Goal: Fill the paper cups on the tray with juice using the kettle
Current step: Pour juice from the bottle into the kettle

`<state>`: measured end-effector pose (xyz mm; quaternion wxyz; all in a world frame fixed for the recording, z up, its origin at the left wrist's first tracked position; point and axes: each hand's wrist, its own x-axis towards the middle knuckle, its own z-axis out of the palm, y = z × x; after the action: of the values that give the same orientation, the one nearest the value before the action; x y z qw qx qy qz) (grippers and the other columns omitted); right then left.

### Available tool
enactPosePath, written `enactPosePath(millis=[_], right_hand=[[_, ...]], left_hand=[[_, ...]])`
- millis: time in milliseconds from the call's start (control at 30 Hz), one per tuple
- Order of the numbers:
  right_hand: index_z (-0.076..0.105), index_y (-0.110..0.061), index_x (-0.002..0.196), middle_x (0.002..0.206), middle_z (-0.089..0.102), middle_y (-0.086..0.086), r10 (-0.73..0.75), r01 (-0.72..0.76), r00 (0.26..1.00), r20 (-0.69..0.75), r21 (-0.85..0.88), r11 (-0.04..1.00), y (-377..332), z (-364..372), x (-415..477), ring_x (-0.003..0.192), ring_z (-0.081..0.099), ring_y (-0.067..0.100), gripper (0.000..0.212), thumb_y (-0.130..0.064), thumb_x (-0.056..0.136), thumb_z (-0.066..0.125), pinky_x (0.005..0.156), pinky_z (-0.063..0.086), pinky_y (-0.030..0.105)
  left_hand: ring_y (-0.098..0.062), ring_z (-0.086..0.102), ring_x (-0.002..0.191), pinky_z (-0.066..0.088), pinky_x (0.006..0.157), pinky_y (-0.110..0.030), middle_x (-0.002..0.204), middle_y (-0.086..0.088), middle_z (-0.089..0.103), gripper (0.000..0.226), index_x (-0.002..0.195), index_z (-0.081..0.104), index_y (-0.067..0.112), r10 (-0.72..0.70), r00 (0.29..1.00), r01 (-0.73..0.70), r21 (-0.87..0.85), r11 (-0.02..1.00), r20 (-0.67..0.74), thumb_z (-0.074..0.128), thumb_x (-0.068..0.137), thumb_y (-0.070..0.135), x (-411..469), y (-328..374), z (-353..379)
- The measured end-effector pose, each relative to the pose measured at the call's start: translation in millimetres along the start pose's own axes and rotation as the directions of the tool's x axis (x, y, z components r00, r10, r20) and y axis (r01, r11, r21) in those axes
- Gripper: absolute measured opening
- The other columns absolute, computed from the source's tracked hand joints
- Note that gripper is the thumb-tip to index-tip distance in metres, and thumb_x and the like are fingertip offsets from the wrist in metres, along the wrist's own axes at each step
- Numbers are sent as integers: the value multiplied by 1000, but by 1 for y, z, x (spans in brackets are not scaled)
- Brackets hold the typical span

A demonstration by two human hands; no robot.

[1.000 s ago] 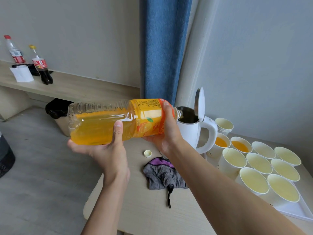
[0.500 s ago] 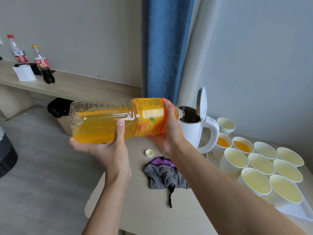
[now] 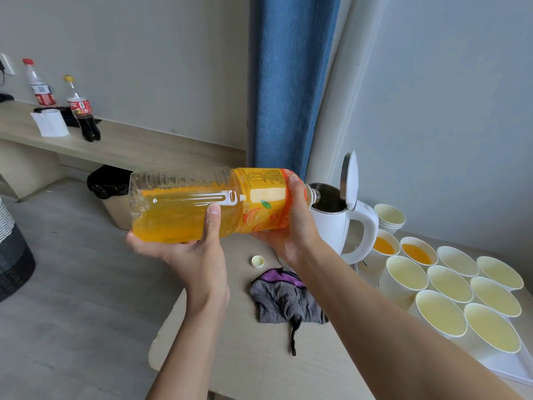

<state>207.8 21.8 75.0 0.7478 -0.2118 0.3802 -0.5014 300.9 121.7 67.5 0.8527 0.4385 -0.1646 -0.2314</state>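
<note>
the white kettle [image 3: 328, 226] stands upright, lid flipped open. a big uncapped juice bottle [image 3: 187, 206], roughly half full of orange juice, lies nearly level just left of the kettle, mouth over its opening. right of the kettle, white paper cups [image 3: 450, 284] crowd a white tray [image 3: 507, 368]; the two nearest hold juice.

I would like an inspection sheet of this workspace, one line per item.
Surface: light wooden table, no spill seen.
Job's things: white electric kettle, lid open; clear plastic bottle of orange juice tipped, mouth at the kettle's opening; white paper cups on white tray: two hold juice, seven look empty.
Clutter: yellow bottle cap; grey and purple cloth; stack of spare cups.
Grips: left hand holds the bottle's base; right hand holds it near the neck.
Cables: perhaps a dark lead at far-left wall socket.
Surroundings: blue curtain; wooden shelf, two soda bottles; lined bin.
</note>
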Motion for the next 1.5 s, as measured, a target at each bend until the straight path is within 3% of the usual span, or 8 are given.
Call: enactPosePath(millis=[533, 733, 967, 1267, 1500], right_hand=[[39, -30, 143, 128, 65, 14, -9, 9, 1000, 28, -14, 1000, -1, -3, 2, 103, 71, 35, 105, -66, 55, 84, 79, 53, 66], [40, -27, 143, 128, 65, 15, 8, -8, 999, 31, -1, 1000, 1, -3, 4, 104, 71, 38, 121, -68, 40, 89, 82, 51, 69], [45, -26, 141, 126, 67, 14, -11, 12, 998, 59, -7, 1000, 1, -5, 6, 105, 70, 37, 107, -68, 51, 85, 84, 50, 70], [44, -26, 141, 126, 67, 14, -19, 19, 998, 61, -4, 1000, 2, -5, 5, 106, 70, 37, 115, -69, 44, 87, 84, 49, 71], [52, -25, 137, 123, 69, 13, -30, 31, 995, 100, -11, 999, 1, -6, 5, 107, 70, 36, 95, -69, 58, 80, 87, 49, 69]], left_hand=[[-17, 62, 129, 58, 100, -53, 150, -4, 41, 122, 157, -10, 29, 2, 1000, -2, -12, 1000, 23, 86, 84, 10, -1, 3, 2], [-16, 64, 126, 59, 99, -52, 144, 1, 45, 122, 158, -10, 28, 1, 1000, -1, -6, 1000, 19, 85, 84, 9, -2, 5, 3], [-16, 64, 126, 59, 99, -52, 145, -1, 45, 121, 157, -9, 27, 13, 1000, -13, 11, 1000, 18, 86, 84, 10, -1, 6, 3], [-15, 65, 124, 60, 97, -50, 147, -4, 44, 120, 156, -8, 28, 22, 1000, -22, 31, 999, 18, 86, 84, 13, 0, 4, 3], [-15, 64, 125, 60, 98, -50, 149, -5, 44, 119, 156, -9, 29, 31, 999, -31, 23, 999, 18, 85, 84, 10, 1, 2, 3]])
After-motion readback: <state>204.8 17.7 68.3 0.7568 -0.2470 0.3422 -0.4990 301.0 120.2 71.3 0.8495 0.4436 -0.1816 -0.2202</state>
